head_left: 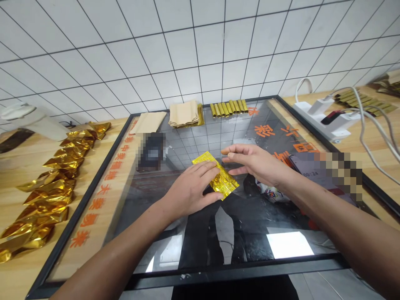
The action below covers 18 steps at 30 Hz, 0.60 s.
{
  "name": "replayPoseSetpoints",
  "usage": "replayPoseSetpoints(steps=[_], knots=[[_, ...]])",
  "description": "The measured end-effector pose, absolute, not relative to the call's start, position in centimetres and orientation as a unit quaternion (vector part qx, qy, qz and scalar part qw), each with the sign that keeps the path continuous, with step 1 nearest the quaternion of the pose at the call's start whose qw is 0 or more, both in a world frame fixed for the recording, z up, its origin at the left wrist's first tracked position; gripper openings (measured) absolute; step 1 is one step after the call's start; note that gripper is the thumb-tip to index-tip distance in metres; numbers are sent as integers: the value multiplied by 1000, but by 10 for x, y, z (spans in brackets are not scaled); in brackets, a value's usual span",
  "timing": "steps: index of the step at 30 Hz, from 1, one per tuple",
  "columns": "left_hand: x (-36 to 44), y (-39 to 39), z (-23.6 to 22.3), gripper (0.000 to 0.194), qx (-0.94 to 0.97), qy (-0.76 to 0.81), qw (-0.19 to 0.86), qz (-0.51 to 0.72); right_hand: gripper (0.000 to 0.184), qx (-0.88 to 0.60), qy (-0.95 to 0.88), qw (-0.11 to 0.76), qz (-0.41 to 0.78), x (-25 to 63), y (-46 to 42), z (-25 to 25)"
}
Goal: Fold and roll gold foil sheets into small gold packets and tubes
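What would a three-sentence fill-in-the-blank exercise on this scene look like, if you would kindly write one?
The grip lying across the gold foil is the ____ one.
The digits on the phone read ____.
The wall is covered with white ____.

Missing words: left; 00:24; tiles.

A foil sheet (227, 183) lay under the left hand (194, 184), near the middle of the glass panel (184, 143). A paper stack (183, 114) and, to its right, rolls (229, 109) lined the far edge; pouches (59, 179) lay beyond the left edge.
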<state>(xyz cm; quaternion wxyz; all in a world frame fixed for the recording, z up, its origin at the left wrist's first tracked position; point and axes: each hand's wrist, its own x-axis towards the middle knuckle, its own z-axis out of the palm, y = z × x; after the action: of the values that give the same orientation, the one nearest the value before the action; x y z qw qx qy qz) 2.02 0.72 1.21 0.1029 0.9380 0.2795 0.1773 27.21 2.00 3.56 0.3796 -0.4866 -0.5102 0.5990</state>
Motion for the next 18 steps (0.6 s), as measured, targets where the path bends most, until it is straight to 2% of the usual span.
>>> replayPoseSetpoints(steps=[5, 9, 14, 18], knots=[[23, 6, 10, 81, 936, 293, 101, 166, 24, -471, -517, 381, 604, 271, 20, 35], [24, 5, 8, 79, 935, 300, 102, 158, 24, -489, -522, 378, 588, 275, 20, 41], [24, 4, 7, 75, 936, 300, 99, 159, 25, -469, -549, 310, 619, 283, 19, 50], [25, 2, 10, 78, 934, 301, 98, 163, 26, -451, -553, 300, 633, 284, 19, 49]])
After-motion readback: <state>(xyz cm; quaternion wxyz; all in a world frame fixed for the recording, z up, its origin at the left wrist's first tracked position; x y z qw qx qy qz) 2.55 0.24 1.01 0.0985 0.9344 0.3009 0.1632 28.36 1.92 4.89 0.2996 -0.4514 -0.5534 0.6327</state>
